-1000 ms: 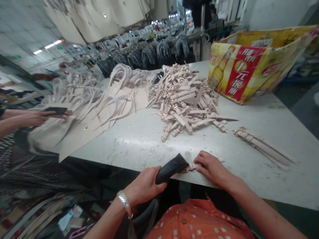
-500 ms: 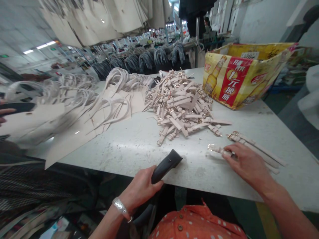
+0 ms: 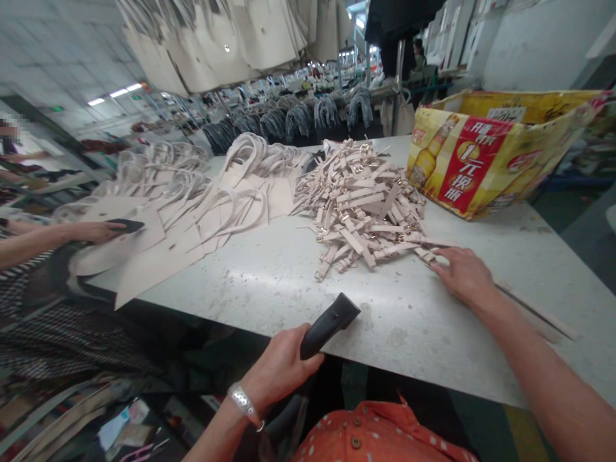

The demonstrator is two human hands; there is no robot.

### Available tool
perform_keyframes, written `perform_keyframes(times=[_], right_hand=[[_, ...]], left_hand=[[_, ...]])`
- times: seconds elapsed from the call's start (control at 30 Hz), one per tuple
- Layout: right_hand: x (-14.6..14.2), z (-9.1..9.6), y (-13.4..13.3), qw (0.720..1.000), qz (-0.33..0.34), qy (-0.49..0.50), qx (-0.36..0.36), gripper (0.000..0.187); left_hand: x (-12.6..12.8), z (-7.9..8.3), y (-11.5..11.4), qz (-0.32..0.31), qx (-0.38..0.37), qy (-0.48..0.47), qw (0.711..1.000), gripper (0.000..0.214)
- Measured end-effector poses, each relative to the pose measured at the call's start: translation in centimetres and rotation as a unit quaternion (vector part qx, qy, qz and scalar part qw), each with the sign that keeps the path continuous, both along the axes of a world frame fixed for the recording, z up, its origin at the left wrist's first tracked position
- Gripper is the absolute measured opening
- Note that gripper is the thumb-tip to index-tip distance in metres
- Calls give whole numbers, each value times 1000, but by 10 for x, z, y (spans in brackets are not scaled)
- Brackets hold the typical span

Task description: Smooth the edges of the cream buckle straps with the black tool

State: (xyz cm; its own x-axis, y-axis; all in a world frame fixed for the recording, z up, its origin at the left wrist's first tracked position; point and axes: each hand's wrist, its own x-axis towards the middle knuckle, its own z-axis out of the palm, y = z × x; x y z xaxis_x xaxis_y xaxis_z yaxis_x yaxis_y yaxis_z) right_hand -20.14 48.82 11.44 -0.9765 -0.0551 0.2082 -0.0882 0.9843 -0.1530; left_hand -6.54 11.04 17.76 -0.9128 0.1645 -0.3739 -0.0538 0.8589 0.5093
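Observation:
My left hand (image 3: 282, 369) is closed round a black hand tool (image 3: 330, 324) whose flat head rests on the near edge of the grey table (image 3: 269, 289). My right hand (image 3: 462, 274) lies on the table at the right edge of a heap of beige buckled straps (image 3: 366, 205), fingers bent over one strap end. Under my right forearm lies a small row of finished straps (image 3: 539, 311), mostly hidden.
A yellow and red cardboard box (image 3: 486, 154) stands at the back right. Beige bag panels with looped handles (image 3: 216, 199) cover the left of the table. Another person's hand (image 3: 96, 231) presses a black tool on a panel at the far left.
My right hand carried a strap from the near edge to the row at the right, then moved up to the heap's edge. My left hand kept the tool almost still.

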Motion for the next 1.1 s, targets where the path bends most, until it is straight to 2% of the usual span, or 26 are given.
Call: perform_keyframes(times=[0.1,0.2,0.3,0.5,0.57,0.63,0.73,0.77,0.83,0.97,1.1], right_hand=[[-16,-1,-20,1000,-3,-27,-8,28],[-11,-3,-36,999,-5,-47,-12,26],[11,-4,-61,995,15,-99,-16,27],[65,-4,-118,975,98,-174,-100,26],[72,-3,-123,974,102,-164,-116,18],[73,-3,-121,975,128,-119,-137,22],[70,-8,-118,951,255,-67,-161,35],[70,-11,-119,938,295,-72,-166,35],[70,-19,-121,921,331,-96,-183,29],[71,-30,-126,909,332,-114,-225,13],[73,-32,-125,909,311,-117,-252,8]], left_hand=[[3,0,0,-6,-2,6,1000,14],[6,0,-1,-5,4,6,1000,14],[7,1,-4,1,8,-2,1000,14],[9,1,-6,-9,2,-4,1000,15],[10,0,-7,-12,-4,-3,1000,16],[11,0,-9,-14,-10,-1,1000,17],[12,0,-11,-20,-21,-3,1000,18],[12,0,-11,-22,-25,-4,999,18],[14,1,-11,-26,-30,-5,999,20],[17,3,-7,-41,-35,-20,998,21],[17,3,-7,-56,-45,-33,997,19]])
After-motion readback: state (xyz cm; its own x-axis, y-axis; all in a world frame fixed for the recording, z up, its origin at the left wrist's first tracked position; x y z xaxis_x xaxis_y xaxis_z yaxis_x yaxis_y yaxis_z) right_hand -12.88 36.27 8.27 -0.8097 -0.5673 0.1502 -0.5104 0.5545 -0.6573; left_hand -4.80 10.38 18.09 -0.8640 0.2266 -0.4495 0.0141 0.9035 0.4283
